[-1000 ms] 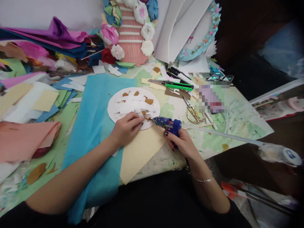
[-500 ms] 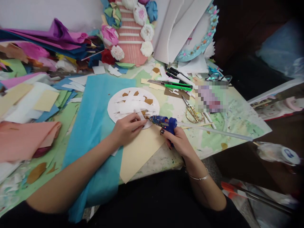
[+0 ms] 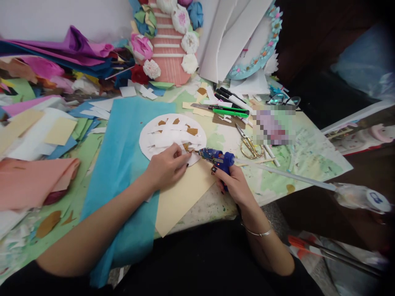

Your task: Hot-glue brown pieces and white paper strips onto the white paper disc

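Note:
My right hand [image 3: 233, 181] is wrapped round the handle of a blue hot glue gun [image 3: 224, 159], a long clear glue stick [image 3: 286, 174] trailing from its back. The gun's nozzle points left, close to the fingertips of my left hand [image 3: 168, 164]. That hand rests over the lower edge of a white oval card [image 3: 148, 137], fingers curled and thumb and forefinger pinched together; what they hold is too small to make out. White paper strips and brown patches [image 3: 192, 131] cover the oval's middle. Under it lie blue crepe paper [image 3: 123, 135] and a cream sheet [image 3: 182, 201].
Gold-handled scissors [image 3: 250, 146], a green utility knife [image 3: 230, 111], pens [image 3: 230, 96] and glasses [image 3: 282, 100] lie to the right. Paper scraps and a folded salmon sheet [image 3: 33, 181] cover the left. Behind stand a flower-trimmed pink panel [image 3: 169, 49] and a blue-rimmed round piece [image 3: 253, 68].
The glue gun has drawn back slightly to the right, its nozzle moving off the left fingertips. My left fingers have curled in more over the oval's edge.

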A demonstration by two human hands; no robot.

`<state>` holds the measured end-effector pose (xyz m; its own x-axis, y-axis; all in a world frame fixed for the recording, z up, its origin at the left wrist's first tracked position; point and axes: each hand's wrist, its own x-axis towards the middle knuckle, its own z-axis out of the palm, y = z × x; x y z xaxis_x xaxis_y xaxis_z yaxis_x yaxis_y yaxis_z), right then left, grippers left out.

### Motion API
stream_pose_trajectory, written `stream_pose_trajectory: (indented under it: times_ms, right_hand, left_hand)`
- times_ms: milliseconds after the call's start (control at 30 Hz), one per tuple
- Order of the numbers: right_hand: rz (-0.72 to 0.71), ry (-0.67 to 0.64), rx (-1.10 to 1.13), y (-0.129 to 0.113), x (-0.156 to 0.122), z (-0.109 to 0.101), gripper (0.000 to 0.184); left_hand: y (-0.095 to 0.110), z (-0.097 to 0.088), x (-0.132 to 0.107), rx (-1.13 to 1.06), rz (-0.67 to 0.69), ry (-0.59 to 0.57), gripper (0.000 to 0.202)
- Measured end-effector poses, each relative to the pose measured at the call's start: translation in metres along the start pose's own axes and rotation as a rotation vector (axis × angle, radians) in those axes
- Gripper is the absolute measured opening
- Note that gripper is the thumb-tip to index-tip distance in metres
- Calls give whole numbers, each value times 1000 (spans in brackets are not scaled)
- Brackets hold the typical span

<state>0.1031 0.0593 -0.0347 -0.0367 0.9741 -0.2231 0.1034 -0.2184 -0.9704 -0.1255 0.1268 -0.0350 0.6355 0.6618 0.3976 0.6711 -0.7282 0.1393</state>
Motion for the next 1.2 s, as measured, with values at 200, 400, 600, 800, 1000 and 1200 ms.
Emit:
stream_pose_trajectory:
  times_ms: [200,400,600,800,1000,1200]
  right_hand:
    - [-7,19,19,2,-1,0,30]
    - [-25,25,50,2,-1,1,35]
    - [-37,25,110,3,-2,2,25]
    - [-50,21,125,8,-1,3,24]
    - [-78,-16,168,13,-2,0,22]
    - [-108,-57,262,13,-1,-1,23]
  left_hand:
    - [-5,-1,4,-7,33,-77,25]
    - [-10,0,4,-69,66,-24,18]
    - [-12,0,6,-192,-1,0,8]
    - [-12,1,6,-259,-54,76,13]
    - [-10,0,11,-241,-27,183,24]
    - [-11,0,24,-213,-23,90,24]
